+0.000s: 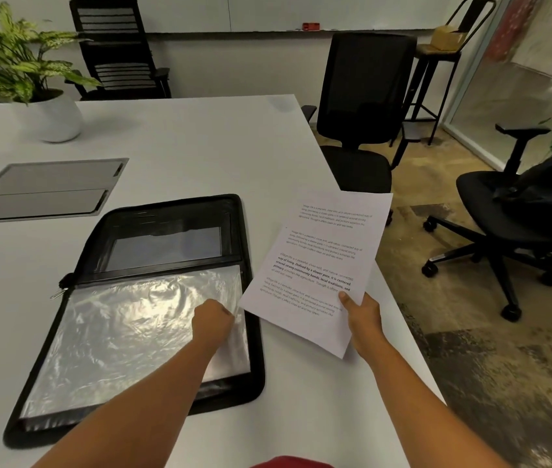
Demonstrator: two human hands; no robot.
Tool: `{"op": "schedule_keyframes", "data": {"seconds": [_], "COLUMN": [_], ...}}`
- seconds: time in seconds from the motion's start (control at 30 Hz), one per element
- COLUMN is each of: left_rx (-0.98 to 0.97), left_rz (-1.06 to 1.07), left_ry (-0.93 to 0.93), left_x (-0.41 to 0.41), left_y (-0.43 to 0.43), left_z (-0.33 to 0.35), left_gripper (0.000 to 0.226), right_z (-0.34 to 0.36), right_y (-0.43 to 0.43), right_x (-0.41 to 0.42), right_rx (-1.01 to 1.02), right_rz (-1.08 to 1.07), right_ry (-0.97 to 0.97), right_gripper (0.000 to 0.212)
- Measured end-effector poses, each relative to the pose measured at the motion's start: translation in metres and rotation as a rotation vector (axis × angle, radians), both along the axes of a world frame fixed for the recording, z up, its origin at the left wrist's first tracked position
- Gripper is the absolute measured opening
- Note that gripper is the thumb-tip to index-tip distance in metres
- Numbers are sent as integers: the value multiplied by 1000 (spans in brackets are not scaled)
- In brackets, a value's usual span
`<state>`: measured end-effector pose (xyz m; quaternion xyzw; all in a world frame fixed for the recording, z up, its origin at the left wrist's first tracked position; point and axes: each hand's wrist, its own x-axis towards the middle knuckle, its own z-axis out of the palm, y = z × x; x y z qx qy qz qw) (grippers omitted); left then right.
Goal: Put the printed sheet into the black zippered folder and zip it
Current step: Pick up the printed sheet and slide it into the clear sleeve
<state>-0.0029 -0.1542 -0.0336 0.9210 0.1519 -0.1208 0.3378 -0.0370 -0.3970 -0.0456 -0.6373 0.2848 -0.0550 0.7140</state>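
Observation:
The black zippered folder [166,211] lies open on the white table [183,146], its near half covered by clear plastic sleeves [126,332]. My left hand [212,320] rests on the right edge of the sleeves, fingers curled as if pinching the plastic. My right hand [360,315] holds the printed sheet [318,265] by its near edge, tilted up above the table just right of the folder. A zipper pull [59,293] shows at the folder's left side.
A potted plant [31,79] stands at the far left of the table. A grey cable hatch [45,187] is set into the tabletop behind the folder. Black office chairs [362,113] stand beyond the table's right edge and far side.

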Motion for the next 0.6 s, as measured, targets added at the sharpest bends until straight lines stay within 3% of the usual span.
{"op": "schedule_keyframes", "data": {"seconds": [0.33,0.6], "left_rx": [-311,-256], "left_rz": [219,223], "left_ry": [93,72], "left_x": [-3,-13], "left_y": [10,6], "left_z": [1,-2], "left_gripper": [17,31], "right_z": [7,17], "right_y": [-6,-5], "right_x": [-3,-2], "right_rx": [-3,-24], "right_rz": [-20,41], "right_ry": [16,6], "right_gripper": [27,29]}}
